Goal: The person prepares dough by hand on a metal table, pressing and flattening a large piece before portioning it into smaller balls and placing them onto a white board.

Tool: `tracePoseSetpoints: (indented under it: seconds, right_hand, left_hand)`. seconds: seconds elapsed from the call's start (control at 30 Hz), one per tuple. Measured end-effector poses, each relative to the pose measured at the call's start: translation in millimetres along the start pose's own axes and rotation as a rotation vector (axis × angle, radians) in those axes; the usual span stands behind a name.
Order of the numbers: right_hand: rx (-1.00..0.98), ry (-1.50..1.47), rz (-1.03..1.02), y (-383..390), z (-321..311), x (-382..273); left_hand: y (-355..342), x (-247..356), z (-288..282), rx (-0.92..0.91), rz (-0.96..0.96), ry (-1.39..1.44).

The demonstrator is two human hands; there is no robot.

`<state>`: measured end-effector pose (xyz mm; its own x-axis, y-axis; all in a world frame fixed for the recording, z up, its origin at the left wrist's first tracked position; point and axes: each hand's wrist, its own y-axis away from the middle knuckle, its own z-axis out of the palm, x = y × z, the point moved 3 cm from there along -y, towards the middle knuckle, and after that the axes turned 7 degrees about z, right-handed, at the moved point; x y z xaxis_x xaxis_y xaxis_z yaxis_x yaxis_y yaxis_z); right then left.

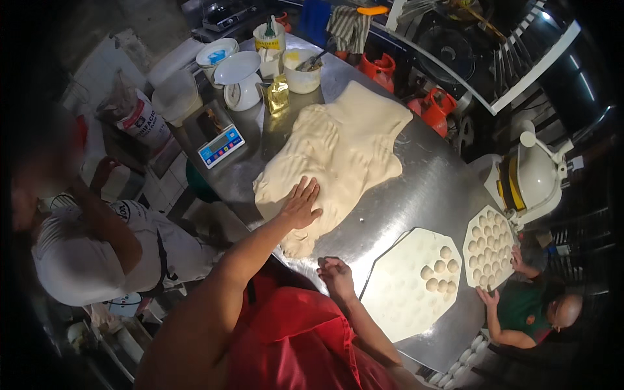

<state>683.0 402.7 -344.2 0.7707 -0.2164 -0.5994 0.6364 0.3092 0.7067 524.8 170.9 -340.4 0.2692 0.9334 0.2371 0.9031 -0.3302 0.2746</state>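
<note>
My left hand [301, 203] lies with fingers stretched out on a large slab of pale dough [364, 143], which has a creased, lumpy surface and covers much of the steel table [383, 205]. My right hand [336, 276] is at the table's near edge, just below the dough, with its fingers curled; what they hold, if anything, I cannot make out. To its right lies a white octagonal board [390, 292] with several dough balls [440, 266] in its dimples.
A digital scale [221, 146], tubs [302, 78] and a gold packet [277, 97] stand at the back left. A white machine [533, 172] is right. A worker in white [97, 253] is left; another in green [530, 312] grips a second ball-filled board [484, 247]. Red gas cylinders [435, 117] sit behind.
</note>
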Motion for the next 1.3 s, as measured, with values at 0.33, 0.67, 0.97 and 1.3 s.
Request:
tracePoseSetpoints:
  seconds: [0.33, 0.67, 0.97, 1.3]
  right_hand:
    - [-0.135, -0.507, 0.332, -9.4, 29.5, 20.2]
    - [0.028, -0.632, 0.097, -131.8, 141.0, -92.2]
    - [-0.258, -0.536, -0.185, -71.0, 114.3, -202.3]
    - [-0.015, 0.205, -0.102, -26.1, -22.7, -40.9]
  left_hand:
    - [131.4, -126.6, 17.4, 0.548, -0.578, 0.994]
    - [29.1, -142.3, 24.8, 0.235, -0.803, 1.824]
    - [-32.3, -135.7, -112.9, 0.435, -0.129, 2.302]
    - [115.5, -210.8, 53.6, 0.389, -0.534, 0.895]
